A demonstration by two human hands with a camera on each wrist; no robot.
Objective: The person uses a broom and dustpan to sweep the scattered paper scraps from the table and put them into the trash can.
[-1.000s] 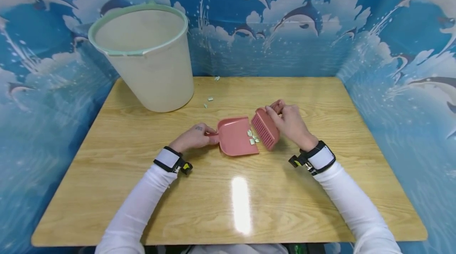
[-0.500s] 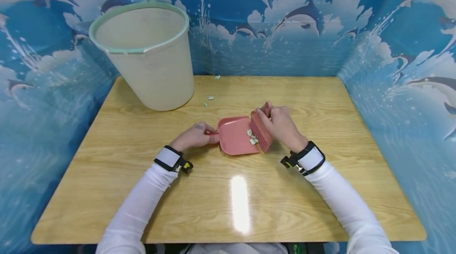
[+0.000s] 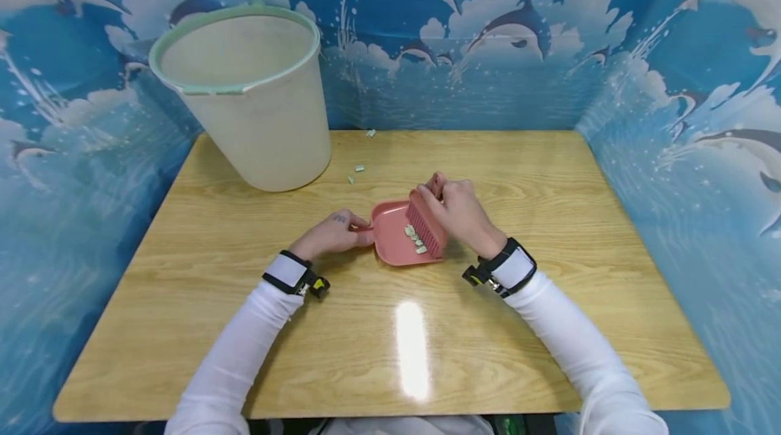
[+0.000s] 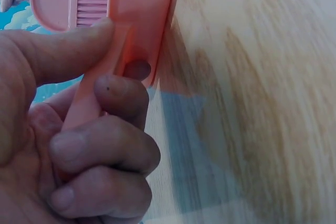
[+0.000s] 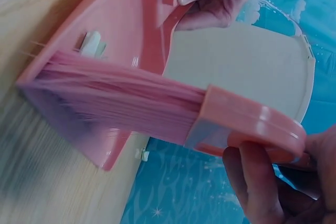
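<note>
Grip, L hand [image 3: 329, 233]: narrow, fingers curled round the handle [image 4: 86, 98] of the pink dustpan [image 3: 388, 245], thumb tip up nr the pan's back wall. Grip, R hand [image 3: 460, 211]: also narrow, holding the matching pink brush [image 3: 432, 217], fingers curled in at its near end per R wrist view.

Dustpan sat approx. mid-counter, handle to L, mouth to R. Brush was tilted over the mouth, back leaning R, bristles [image 5: 126, 98] reaching down inside the pan (a bit blurred in R wrist view). Sm. pale-green bits [image 3: 415, 238] lay on pan floor in a short row, just L of the bristles; whether each one touched them, cdn't tell.

Other loose pcs [image 3: 360, 169], three in all, were on the counter [image 3: 305, 354] itself: two nr each other beyond the pan, one farther back by the rear edge.

Lg. whitish bucket [image 3: 268, 130] w/ mint-green rim [image 3: 213, 91] stood upright at back L of counter, well apart from the pan. Backdrop [image 3: 512, 103]: blue, w/ dolphins, clouds & water, on back & both sides. Person wore white sleeves [image 3: 244, 347], w/ a strapped device at each wrist [image 3: 287, 271]. Bright glare patch [image 3: 412, 350] on wood grain, nr side of the pan.
</note>
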